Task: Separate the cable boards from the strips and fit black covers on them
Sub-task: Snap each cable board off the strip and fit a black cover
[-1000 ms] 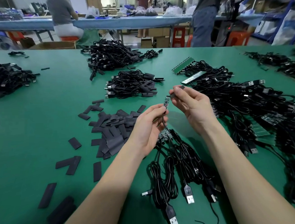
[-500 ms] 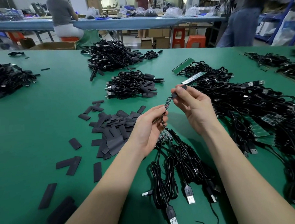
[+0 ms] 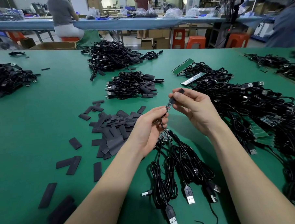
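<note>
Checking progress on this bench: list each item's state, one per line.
Left hand: grips cable bundle, pinches board.
Right hand: pinches black cover.
Black cover: partly slid onto board.
Board: mostly bare.
Loose covers: piled flat.
Green strips: cables attached.

I can't read any text, label, brand or number here. The plug [image 3: 189, 193] near my hands carries a small moulded mark, but it's too small and blurred for me to make out.
</note>
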